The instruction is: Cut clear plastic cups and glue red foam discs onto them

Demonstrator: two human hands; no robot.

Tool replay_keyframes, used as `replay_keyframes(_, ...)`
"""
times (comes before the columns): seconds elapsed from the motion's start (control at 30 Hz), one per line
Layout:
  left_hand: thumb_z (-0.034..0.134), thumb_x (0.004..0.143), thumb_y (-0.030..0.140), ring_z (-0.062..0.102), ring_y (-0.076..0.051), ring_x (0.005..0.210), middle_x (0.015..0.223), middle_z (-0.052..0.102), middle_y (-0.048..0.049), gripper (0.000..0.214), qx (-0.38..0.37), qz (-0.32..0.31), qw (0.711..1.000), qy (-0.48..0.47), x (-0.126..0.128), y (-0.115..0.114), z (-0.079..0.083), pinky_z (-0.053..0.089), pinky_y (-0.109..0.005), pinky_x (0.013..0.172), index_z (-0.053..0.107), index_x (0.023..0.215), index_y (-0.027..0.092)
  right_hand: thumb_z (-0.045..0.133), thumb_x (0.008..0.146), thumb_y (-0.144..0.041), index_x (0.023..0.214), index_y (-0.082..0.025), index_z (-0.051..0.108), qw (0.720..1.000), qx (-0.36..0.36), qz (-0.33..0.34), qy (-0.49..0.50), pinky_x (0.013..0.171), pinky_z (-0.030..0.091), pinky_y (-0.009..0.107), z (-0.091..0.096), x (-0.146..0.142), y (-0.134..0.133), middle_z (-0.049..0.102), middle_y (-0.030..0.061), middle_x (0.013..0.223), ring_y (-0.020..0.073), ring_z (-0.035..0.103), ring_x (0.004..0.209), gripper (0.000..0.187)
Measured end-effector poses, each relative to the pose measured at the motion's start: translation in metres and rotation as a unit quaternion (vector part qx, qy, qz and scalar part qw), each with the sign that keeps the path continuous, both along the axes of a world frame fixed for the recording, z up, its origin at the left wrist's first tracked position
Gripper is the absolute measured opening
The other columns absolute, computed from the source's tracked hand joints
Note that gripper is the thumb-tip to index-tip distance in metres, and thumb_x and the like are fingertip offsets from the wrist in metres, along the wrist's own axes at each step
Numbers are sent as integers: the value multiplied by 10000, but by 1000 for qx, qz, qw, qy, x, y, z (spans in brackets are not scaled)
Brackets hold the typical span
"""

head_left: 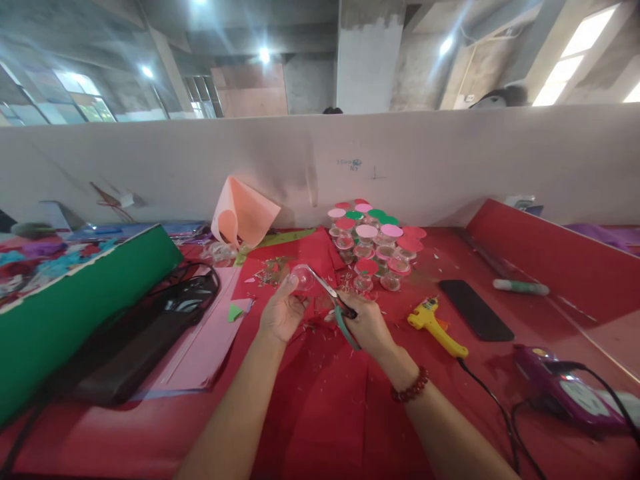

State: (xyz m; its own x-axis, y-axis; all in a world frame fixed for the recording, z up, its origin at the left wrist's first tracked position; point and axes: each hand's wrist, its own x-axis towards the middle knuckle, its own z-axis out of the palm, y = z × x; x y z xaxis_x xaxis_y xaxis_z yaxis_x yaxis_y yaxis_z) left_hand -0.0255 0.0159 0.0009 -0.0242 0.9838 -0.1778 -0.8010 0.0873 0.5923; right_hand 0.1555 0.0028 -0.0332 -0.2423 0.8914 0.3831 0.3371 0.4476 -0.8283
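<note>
My left hand (284,312) pinches a small clear plastic cup (304,277) by its edge above the red paper. In my right hand (369,323) is a pair of scissors (326,287) with dark and teal handles, its blades reaching to the cup's rim. Whether the blades touch the plastic I cannot tell. Behind my right hand stands a cluster of clear cups with round paper discs (367,231) in red, pink and green on top. Red paper (320,413) lies under both hands, strewn with small scraps.
Right of my hands lie a yellow glue gun (435,327), a black phone (475,310) and a purple power strip (570,393) with cords. To the left are pink paper sheets (200,360), a black bag (150,340) and a green board (90,313). A white partition (175,160) runs behind.
</note>
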Motion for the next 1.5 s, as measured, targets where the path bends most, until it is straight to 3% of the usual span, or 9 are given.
replay_keyframes(0.33,725,689,116,663,-140,592,723,719,8,279,-5,-4,1000,25,-3,2,-2,525,-251,555,657,946,202,625,790,-323,955,-207,707,1000,-30,2,0,705,493,254,-5,1,4,698,11,792,188,649,731,217)
replay_keyframes(0.47,726,695,131,669,-142,591,725,720,3,245,-11,-6,999,39,-5,1,-1,530,-252,570,651,917,203,604,807,-333,909,-210,708,999,-38,5,-18,680,485,251,2,2,1,698,5,748,193,649,715,191)
replay_keyframes(0.73,746,675,126,576,-101,399,606,670,59,230,-15,-13,999,36,-6,-1,-1,536,-275,548,602,837,205,678,738,-348,1060,-203,614,991,34,-60,-115,790,472,291,18,2,-9,658,76,1026,211,621,884,359)
replay_keyframes(0.87,747,663,105,635,-122,494,681,695,51,275,20,-50,998,38,-4,-3,0,556,-274,565,593,869,201,661,744,-320,1056,-204,614,993,34,-48,-103,771,462,278,14,2,-6,655,64,990,199,612,855,336)
replay_keyframes(1.07,747,666,104,686,-147,695,850,729,13,441,75,-88,992,43,-1,-5,0,565,-257,601,600,1067,215,668,743,-343,1026,-185,641,996,22,-49,-70,664,431,241,11,4,-3,637,30,823,163,555,704,326)
replay_keyframes(1.5,793,598,96,665,-129,659,798,716,30,542,55,-87,992,77,-1,-4,-1,540,-238,592,597,1087,221,660,738,-371,820,-158,655,1000,-14,-18,-21,534,319,198,15,9,-2,460,-38,642,104,369,587,229)
